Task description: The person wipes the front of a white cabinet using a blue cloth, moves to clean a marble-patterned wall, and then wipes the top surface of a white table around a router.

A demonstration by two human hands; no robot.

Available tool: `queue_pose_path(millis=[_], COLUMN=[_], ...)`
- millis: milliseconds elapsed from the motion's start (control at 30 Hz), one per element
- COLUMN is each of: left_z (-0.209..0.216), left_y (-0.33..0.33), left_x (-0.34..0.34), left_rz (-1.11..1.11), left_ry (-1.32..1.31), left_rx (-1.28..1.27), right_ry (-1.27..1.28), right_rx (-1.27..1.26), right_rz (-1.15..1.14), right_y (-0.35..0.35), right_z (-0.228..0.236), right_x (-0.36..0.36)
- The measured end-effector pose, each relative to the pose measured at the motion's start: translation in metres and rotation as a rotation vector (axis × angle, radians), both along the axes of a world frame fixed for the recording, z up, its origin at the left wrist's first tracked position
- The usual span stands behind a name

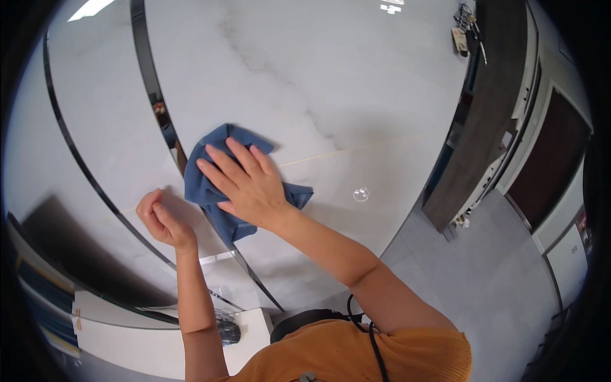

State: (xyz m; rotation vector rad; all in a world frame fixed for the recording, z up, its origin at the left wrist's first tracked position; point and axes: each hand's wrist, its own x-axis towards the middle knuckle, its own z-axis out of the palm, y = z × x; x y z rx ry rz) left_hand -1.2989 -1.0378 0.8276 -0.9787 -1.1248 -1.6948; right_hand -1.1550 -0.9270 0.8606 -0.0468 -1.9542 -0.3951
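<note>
A folded blue cloth (pixel 230 224) lies against the glossy white, grey-veined panel (pixel 356 70). My right hand (pixel 251 184) holds it there from above, palm down, fingers spread across the bunched fabric. Loose corners of the cloth stick out past the wrist and beyond the fingertips. To its left, my left hand (pixel 164 219) is curled into a loose fist near a dark strip; nothing shows in it. The two hands are apart.
Dark reflective strips (pixel 147 54) divide the panels. At lower left stands a white cabinet (pixel 127 328) with a dark rounded object (pixel 229 331) on it. A dark wood-grain board (pixel 487 114) rises at right, with grey floor (pixel 458 286) and a brown door (pixel 552 156) beyond.
</note>
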Motion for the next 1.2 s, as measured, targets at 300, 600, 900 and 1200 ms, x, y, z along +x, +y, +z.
queue_pose_path(millis=[300, 600, 900, 1200], left_z=[-0.003, -0.006, -0.007, 0.001], left_y=[-0.006, 0.000, -0.007, -0.004], left_x=[-0.009, -0.008, -0.005, 0.000], left_rz=[0.061, 0.113, 0.129, 0.056], left_ry=[0.120, 0.074, 0.112, 0.072], left_rx=[0.004, -0.008, -0.071, -0.050], right_ry=[0.522, 0.812, 0.685, 0.275], right_rx=[-0.054, -0.397, -0.060, 0.061], right_rz=[-0.264, -0.545, -0.532, -0.070], right_y=[0.162, 0.279, 0.160, 0.001], right_z=[0.014, 0.007, 0.116, 0.128], right_x=[0.163, 0.270, 0.119, -0.003])
